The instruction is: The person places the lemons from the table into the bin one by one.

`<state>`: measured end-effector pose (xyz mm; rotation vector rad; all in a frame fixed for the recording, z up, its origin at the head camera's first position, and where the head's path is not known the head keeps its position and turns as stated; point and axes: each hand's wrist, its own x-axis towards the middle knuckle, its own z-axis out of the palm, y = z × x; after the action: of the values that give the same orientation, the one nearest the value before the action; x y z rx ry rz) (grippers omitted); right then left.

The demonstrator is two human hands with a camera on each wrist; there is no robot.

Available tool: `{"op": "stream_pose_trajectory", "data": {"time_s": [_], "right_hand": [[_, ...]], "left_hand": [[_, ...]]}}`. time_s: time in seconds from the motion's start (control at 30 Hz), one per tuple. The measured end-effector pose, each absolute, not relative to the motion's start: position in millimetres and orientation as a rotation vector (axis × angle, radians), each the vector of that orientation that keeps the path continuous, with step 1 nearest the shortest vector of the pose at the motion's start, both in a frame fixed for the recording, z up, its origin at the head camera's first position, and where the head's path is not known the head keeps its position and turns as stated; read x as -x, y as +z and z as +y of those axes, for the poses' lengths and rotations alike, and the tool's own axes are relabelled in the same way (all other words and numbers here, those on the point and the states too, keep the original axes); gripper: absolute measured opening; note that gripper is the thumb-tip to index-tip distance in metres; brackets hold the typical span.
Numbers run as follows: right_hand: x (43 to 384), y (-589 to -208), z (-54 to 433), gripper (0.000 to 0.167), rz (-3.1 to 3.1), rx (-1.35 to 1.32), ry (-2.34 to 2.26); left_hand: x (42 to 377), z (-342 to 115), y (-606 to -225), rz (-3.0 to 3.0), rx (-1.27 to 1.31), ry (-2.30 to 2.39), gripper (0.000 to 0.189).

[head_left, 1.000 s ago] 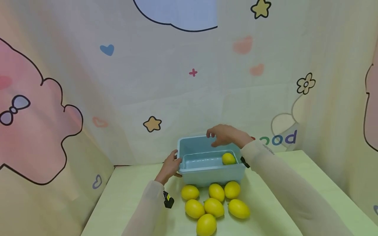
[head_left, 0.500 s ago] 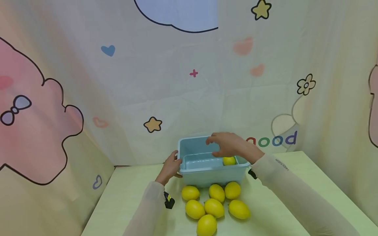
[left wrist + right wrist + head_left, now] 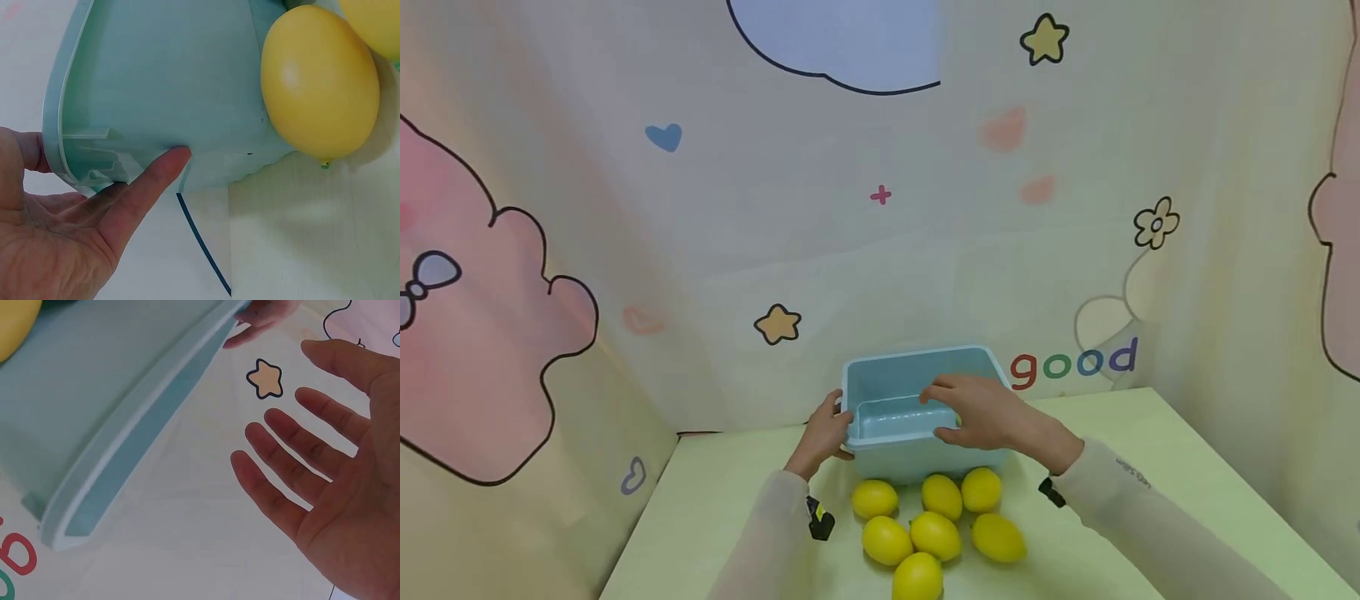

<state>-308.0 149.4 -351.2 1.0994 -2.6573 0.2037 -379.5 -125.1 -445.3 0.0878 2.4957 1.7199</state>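
Note:
A light-blue plastic bin [image 3: 917, 462] stands on the table against the backdrop. My left hand [image 3: 822, 433] grips its left end; in the left wrist view the thumb hooks over the rim and the fingers press on the outer wall. My right hand [image 3: 988, 412] hovers over the bin's front right rim, fingers spread and loosely bent, holding nothing, as the right wrist view confirms. Behind it, the lemon inside the bin is almost wholly hidden. Several yellow lemons lie in front of the bin, among them a back-left lemon [image 3: 875, 499], a right lemon [image 3: 998, 537] and a front lemon [image 3: 917, 577].
The pale green table [image 3: 1120, 467] extends to both sides of the bin. A printed cloth [image 3: 820, 208] with stars, hearts and the word "good" hangs right behind the bin and along both sides.
My right hand has come down and toward me, from above the bin's back rim to its front right. The left hand keeps its grip on the bin. The head view has shifted slightly.

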Motion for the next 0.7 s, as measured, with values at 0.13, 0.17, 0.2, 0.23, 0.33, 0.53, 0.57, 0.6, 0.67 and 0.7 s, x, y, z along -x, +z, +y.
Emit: {"op": "stream_pose_trajectory", "data": {"time_s": [0.13, 0.17, 0.2, 0.23, 0.33, 0.53, 0.57, 0.6, 0.67, 0.7], "right_hand": [[301, -363, 149, 0.038, -2.673, -1.062, 0.195], [299, -366, 149, 0.038, -2.670, -1.066, 0.196], [297, -369, 149, 0.038, -2.670, -1.076, 0.201], [294, -373, 151, 0.038, -2.672, -1.081, 0.209], [285, -382, 155, 0.037, -2.688, -1.097, 0.241], [270, -397, 161, 0.038, -2.753, -1.089, 0.273], [268, -399, 162, 0.039, -2.765, -1.087, 0.272], [266, -402, 163, 0.039, -2.772, -1.088, 0.273], [263, -407, 165, 0.040, -2.788, -1.084, 0.278], [262, -410, 166, 0.040, -2.797, -1.081, 0.285]], "left_hand": [[380, -130, -447, 2.474, -0.112, 1.729, 0.065], [380, -132, -447, 2.476, -0.114, 1.729, 0.065], [380, -133, -447, 2.479, -0.108, 1.728, 0.065], [380, -133, -447, 2.480, -0.101, 1.728, 0.065], [380, -131, -447, 2.484, -0.093, 1.719, 0.065], [378, -131, -445, 2.476, -0.096, 1.716, 0.066], [379, -131, -445, 2.477, -0.097, 1.715, 0.066], [379, -132, -445, 2.476, -0.096, 1.715, 0.066], [379, -133, -445, 2.478, -0.097, 1.713, 0.065], [380, -133, -445, 2.480, -0.098, 1.711, 0.065]]}}
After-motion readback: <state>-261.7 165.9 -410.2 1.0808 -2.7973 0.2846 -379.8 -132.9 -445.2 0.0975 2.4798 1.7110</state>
